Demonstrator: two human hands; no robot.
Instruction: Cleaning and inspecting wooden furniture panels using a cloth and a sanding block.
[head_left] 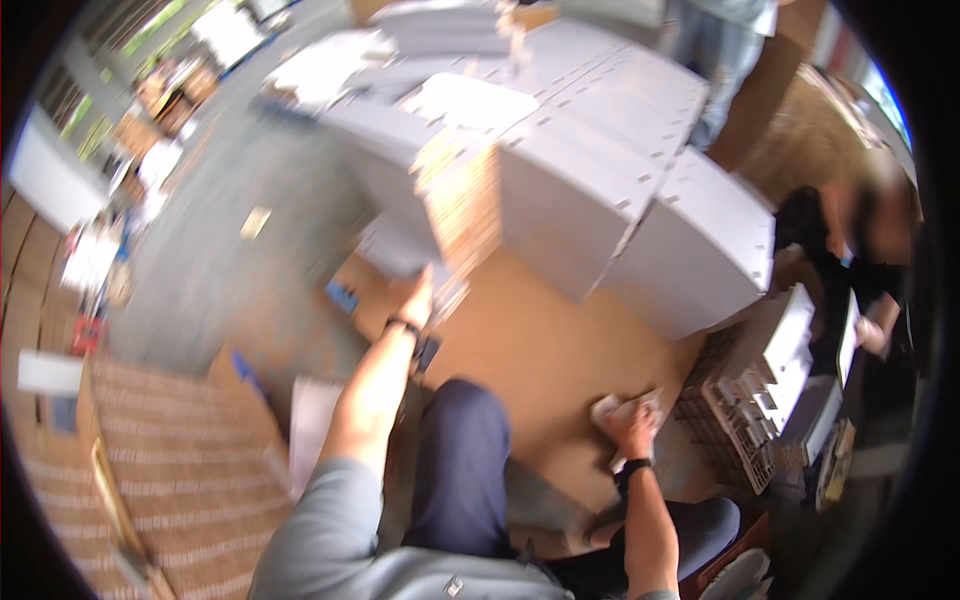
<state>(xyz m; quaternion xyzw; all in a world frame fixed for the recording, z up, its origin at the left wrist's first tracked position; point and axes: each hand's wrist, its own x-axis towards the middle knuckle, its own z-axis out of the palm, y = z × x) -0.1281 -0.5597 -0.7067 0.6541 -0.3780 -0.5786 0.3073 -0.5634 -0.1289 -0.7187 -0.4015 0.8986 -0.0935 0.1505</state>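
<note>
Motion blurs much of the head view. My left hand (416, 300) reaches forward, its fingers at the lower end of a tall stack of flat brown pieces (468, 210). Whether they grip the stack is smeared. My right hand (632, 428) is closed on a pale, crumpled piece (606, 412), low over a brown cardboard surface (530, 340). Whether that piece is cloth or paper cannot be made out. Large pale grey boxes (570, 190) with rows of small dark slots stand just beyond the cardboard.
To the right, a co-worker in dark clothing (880, 280) is beside a pale slotted rack-like thing (750, 390). Another person's legs (712, 60) stand behind the boxes. Striped brown cardboard (180, 470) lies at my left. White sheets (335, 65) rest at the back.
</note>
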